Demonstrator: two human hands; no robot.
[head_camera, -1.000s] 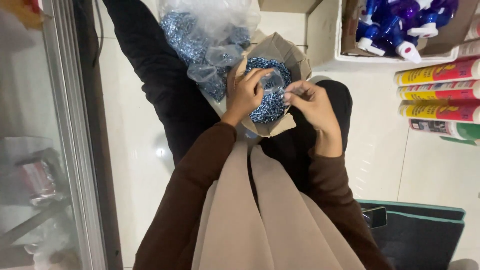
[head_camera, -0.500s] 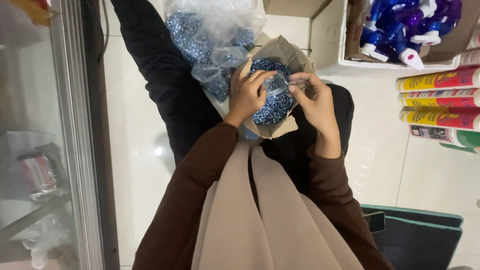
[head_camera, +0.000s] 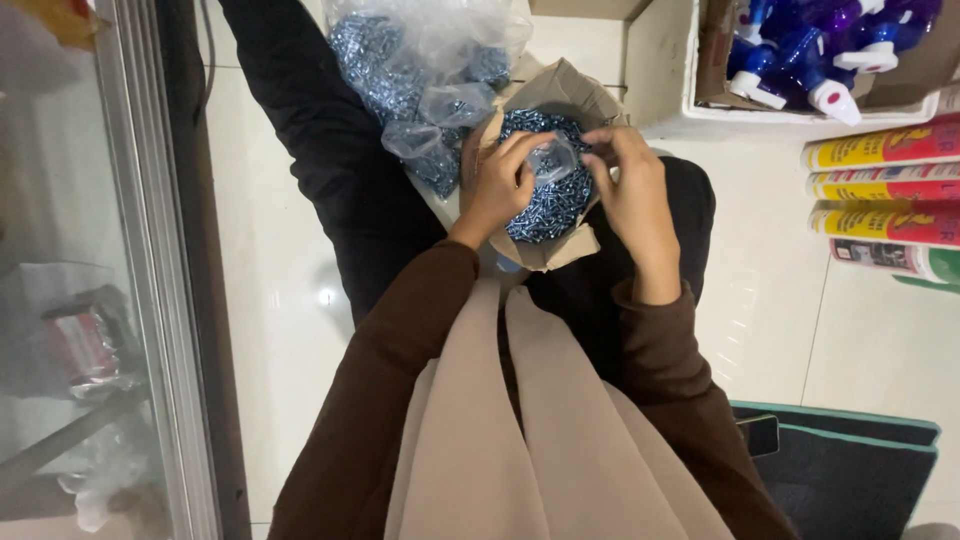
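Clear small bag (head_camera: 553, 160) pinched between left hand (head_camera: 497, 187) and right hand (head_camera: 628, 185), fingers closed on it, above screws (head_camera: 545, 205) in box (head_camera: 560, 92). Could slip, spilling screws below.

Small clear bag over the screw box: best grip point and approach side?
Pinch the small clear bag at its top rim, one side per hand, from above. It is limp film, so likely only its edges hold; left hand and right hand flank it above the screws.

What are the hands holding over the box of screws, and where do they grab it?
A small clear plastic bag. The left hand pinches its left edge, the right hand its right edge, above the cardboard box.
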